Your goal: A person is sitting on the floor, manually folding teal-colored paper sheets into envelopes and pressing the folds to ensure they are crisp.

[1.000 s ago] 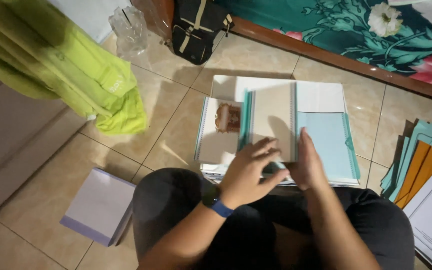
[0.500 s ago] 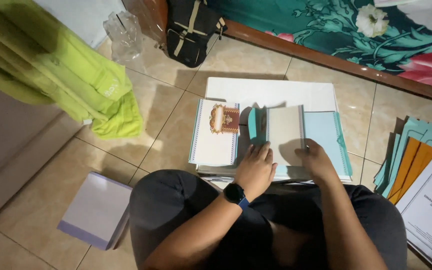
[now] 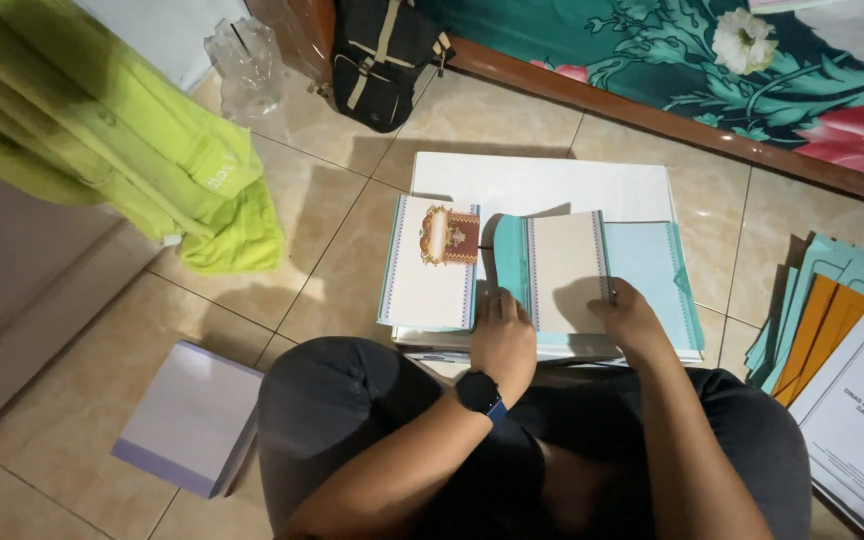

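An open booklet of teal-edged sheets [image 3: 562,270] lies on a white board [image 3: 542,185] on the tiled floor, in front of my crossed legs. My left hand [image 3: 502,340] presses flat on the booklet's lower edge near the fold, a dark watch on its wrist. My right hand [image 3: 637,320] rests on the lower right corner of the beige page, fingers at its edge. Left of the fold lies a white page with an ornate brown emblem [image 3: 449,235].
A ream of white paper [image 3: 187,415] lies at my left knee. Stacked teal and orange folders with a printed sheet [image 3: 842,340] sit at right. A green cloth [image 3: 132,150] hangs at left. A black bag [image 3: 382,60] and a floral mattress [image 3: 752,60] are beyond.
The view shifted so the booklet sits nearer the centre. My left hand slid down to the booklet's lower edge, and a beige page now lies turned flat under my right hand.
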